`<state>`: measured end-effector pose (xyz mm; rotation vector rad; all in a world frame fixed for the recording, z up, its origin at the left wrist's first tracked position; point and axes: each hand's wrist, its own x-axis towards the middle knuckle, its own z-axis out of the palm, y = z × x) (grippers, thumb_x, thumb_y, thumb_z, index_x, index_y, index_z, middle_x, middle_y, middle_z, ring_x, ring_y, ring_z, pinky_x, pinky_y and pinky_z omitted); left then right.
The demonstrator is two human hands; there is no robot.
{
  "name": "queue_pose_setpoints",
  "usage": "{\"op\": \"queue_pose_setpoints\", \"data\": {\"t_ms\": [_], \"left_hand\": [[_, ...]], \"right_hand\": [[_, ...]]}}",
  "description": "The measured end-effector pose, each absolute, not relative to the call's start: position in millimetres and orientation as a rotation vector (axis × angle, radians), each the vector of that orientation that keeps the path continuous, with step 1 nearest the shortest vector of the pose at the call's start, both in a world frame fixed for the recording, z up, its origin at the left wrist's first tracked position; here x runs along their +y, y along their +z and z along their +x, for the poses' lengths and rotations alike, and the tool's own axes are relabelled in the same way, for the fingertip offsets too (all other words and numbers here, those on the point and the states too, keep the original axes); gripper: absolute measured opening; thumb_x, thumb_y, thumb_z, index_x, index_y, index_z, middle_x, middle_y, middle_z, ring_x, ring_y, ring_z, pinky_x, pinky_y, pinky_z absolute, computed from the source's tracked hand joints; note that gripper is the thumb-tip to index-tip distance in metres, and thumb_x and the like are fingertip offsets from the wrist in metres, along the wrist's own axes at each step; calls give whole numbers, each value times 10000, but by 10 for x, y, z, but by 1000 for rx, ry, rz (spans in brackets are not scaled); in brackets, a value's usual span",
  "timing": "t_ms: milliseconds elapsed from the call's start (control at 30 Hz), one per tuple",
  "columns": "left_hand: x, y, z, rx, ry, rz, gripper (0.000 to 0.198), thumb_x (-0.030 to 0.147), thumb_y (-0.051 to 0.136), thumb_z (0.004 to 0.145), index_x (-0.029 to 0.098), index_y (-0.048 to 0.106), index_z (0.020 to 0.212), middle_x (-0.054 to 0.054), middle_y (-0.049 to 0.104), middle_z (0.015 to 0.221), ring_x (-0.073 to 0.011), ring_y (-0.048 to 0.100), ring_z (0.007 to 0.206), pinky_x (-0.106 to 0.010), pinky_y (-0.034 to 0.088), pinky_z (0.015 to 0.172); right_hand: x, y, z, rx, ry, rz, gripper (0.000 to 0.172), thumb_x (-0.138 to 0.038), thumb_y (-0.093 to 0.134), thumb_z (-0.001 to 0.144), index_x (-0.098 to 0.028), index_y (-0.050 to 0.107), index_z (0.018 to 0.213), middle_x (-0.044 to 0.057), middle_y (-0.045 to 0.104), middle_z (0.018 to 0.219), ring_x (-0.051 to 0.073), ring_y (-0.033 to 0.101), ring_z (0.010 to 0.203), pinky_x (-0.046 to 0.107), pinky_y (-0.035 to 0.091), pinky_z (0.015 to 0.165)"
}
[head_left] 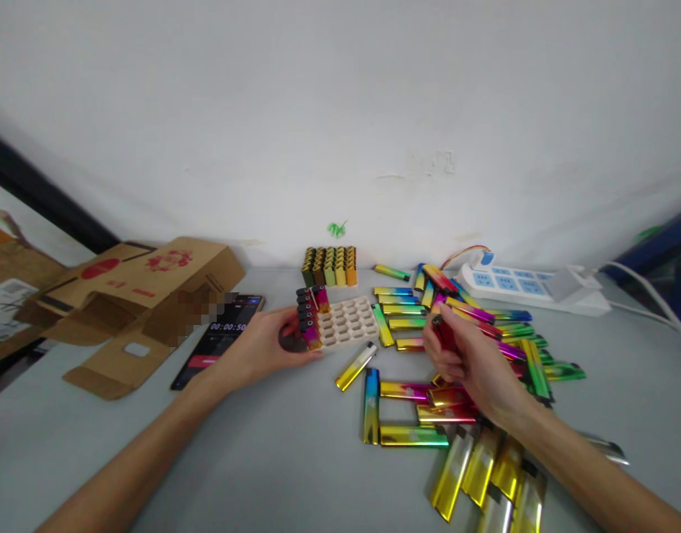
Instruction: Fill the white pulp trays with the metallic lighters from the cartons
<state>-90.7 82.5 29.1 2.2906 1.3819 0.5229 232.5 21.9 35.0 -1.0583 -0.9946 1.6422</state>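
While the bare right hand (474, 363) is closed on a dark red metallic lighter (443, 334), the tray-loading step appears to be at an early stage. The held lighter is above the table, to the right of the off-white moulded tray (347, 323) with oval sockets, and apart from it.

Status, completed: a row of black-topped, purple-and-orange lighters (312, 337) stands upright along the left edge of the tray. One further purple-and-orange lighter (322, 299) occupies the next row, at the far end. Behind the tray, near the wall, a compact block of upright lighters with green, yellow and orange bodies (330, 275) appears fully assembled.

Status, outstanding: most sockets of the tray remain vacant. Loose multicoloured metallic lighters (406, 391) lie on the table to the right, some overlapping; one silver-and-yellow lighter (356, 367) lies just in front of the tray. This supply appears ample for the vacant sockets.

Support: the bare left hand (263, 337) curves around the left end of the tray, thumb and fingers spaced apart. Whether it presses on the tray or on the standing row cannot be told.
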Motion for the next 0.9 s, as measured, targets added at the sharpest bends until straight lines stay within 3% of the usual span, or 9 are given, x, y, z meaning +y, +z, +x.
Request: {"op": "queue_pose_setpoints", "data": {"t_ms": [267, 467, 633, 767, 900], "left_hand": [[831, 296, -894, 1402, 542, 2290, 444, 574, 849, 734, 173, 678, 816, 10, 607, 682, -151, 472, 576, -270, 344, 532], [827, 300, -890, 1408, 542, 2270, 426, 564, 846, 723, 187, 677, 827, 15, 612, 682, -150, 478, 585, -263, 340, 527], [827, 303, -890, 1429, 524, 2281, 431, 581, 829, 736, 193, 652, 799, 18, 596, 687, -148, 468, 589, -267, 338, 537], [835, 297, -886, 1429, 515, 2263, 440, 579, 835, 718, 191, 639, 789, 18, 578, 679, -151, 469, 586, -272, 347, 540], [818, 326, -871, 1430, 509, 2257, 429, 581, 813, 737, 188, 652, 798, 29, 579, 679, -149, 471, 598, -265, 371, 560]], "right_hand": [[219, 365, 2250, -897, 1634, -1303, 429, -489, 472, 922, -231, 404, 585, -91, 204, 542, 97, 62, 503, 249, 72, 450], [191, 340, 2240, -918, 1586, -1333, 322, -417, 446, 849, -237, 407, 586, -85, 215, 541, 104, 81, 500, 256, 85, 449], [178, 331, 2239, -956, 1576, -1321, 354, -451, 471, 880, -238, 409, 604, -82, 232, 550, 103, 104, 500, 261, 95, 452], [203, 352, 2227, -957, 1607, -1262, 475, -585, 564, 921, -227, 443, 633, -89, 243, 559, 92, 115, 500, 263, 87, 466], [264, 354, 2214, -1067, 1544, -1135, 529, -725, 584, 951, -208, 622, 845, -54, 429, 654, 110, 309, 542, 259, 233, 493]]}}
